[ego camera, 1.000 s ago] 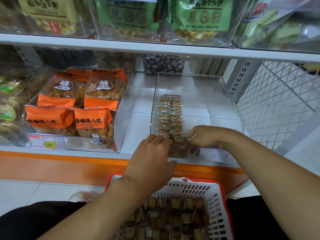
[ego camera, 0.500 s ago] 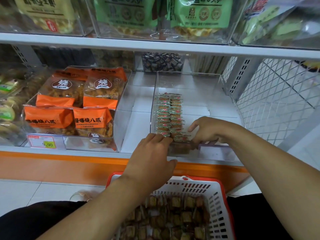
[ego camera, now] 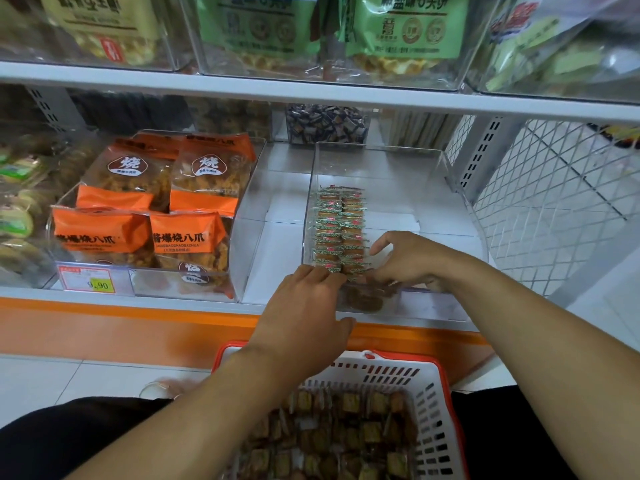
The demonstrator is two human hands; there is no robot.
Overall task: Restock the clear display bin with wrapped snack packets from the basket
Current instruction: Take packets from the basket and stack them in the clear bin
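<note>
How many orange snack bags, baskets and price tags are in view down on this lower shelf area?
Orange snack bags: 4
Basket: 1
Price tag: 1
Total: 6

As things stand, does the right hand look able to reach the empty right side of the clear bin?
Probably yes: the right hand is already inside the open-topped clear bin, beside the packet rows, with nothing lying between.

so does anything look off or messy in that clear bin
Nothing stands out: the small green-edged wrapped packets sit in two tidy rows along the left wall of the clear plastic display bin, whose right side is bare.
</note>
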